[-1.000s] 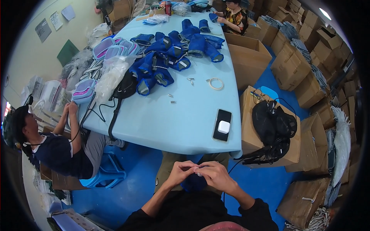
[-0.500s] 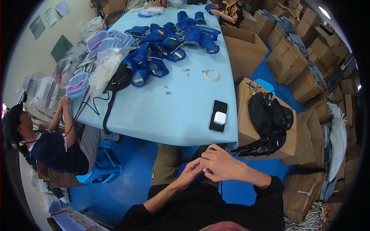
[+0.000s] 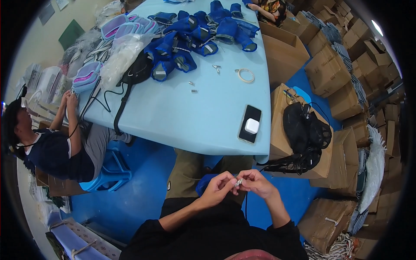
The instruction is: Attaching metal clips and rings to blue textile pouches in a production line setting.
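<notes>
Just off the near edge of the table [image 3: 173, 119], I see the left hand [image 3: 219, 186] and right hand [image 3: 258, 184] pinching a small pale piece [image 3: 239, 182], fingertips nearly together, its kind unclear; the left hand partly hides blue fabric [image 3: 203, 184].

Stretching over a bright blue floor [image 3: 145, 173] with a long table [image 3: 195, 123] draped in light blue and, at left, a blue plastic stool [image 3: 113, 173]. Rising at far left into a pale wall [image 3: 82, 9] bearing a dark green sheet [image 3: 70, 34]. Crowding the right side with cardboard boxes [image 3: 328, 62], and glowing at upper right with a white light [image 3: 377, 28].
</notes>
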Demonstrator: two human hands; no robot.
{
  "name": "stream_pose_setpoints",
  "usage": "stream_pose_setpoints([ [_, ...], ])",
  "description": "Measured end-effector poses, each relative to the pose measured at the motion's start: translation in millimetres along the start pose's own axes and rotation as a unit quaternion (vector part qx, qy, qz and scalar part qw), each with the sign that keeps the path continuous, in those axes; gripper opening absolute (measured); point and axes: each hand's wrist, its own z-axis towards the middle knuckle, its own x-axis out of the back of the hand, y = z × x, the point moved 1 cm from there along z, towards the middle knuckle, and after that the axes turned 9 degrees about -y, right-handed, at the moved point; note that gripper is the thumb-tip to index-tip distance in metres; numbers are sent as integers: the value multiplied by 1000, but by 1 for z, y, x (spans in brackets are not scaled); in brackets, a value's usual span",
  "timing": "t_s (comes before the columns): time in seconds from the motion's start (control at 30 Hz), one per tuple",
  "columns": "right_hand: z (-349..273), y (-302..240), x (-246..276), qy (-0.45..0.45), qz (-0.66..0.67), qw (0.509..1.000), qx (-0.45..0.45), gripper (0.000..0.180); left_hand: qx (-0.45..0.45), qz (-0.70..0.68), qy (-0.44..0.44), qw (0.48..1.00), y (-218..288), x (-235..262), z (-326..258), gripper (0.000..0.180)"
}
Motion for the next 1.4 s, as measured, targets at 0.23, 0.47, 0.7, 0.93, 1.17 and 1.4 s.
stream_pose_setpoints([
  [0.23,7,51,-19,213,132,963,97,10,43,137,69,987,5,9,4,16],
  [0.47,8,49,-35,258,-190,930,183,11,30,250,59,966,22,7,-1,14],
  [0.7,3,47,-23,191,162,967,51,20,19,120,74,990,-3,8,-1,15],
  [0.93,-2,56,-27,315,175,930,71,23,-93,401,133,901,8,-12,10,12],
  [1.17,-3,46,-38,328,174,921,115,21,-223,491,113,834,16,-12,22,16],
  [1.4,0,60,-38,212,375,893,128,21,-310,482,59,817,6,5,29,22],
])
